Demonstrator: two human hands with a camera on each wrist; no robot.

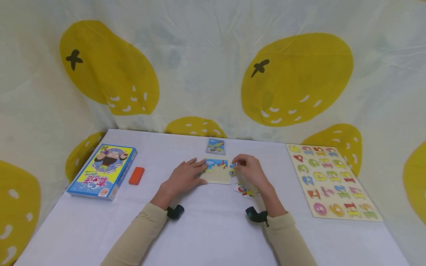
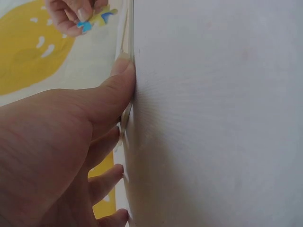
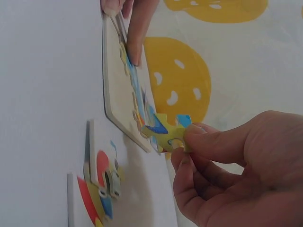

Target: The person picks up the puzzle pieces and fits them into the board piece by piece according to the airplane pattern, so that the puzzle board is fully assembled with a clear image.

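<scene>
Puzzle board [image 1: 218,178]: far strip filled, rest bare | left hand [image 1: 188,175]: fingers spread, at board's edge | right hand [image 1: 252,170]: pinching piece [image 3: 164,137] | unplaced: loose pieces [image 1: 247,193] beside board

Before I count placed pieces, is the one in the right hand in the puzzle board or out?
Out: the right hand pinches the puzzle piece in the air, off the puzzle board.

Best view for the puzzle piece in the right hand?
Right wrist: the puzzle piece looks largest there, its printed colours and notched outline showing, with the right hand covering only one end. Head shows it small and partly covered; left wrist catches it near the top edge, smaller, blue and yellow parts visible.
</scene>
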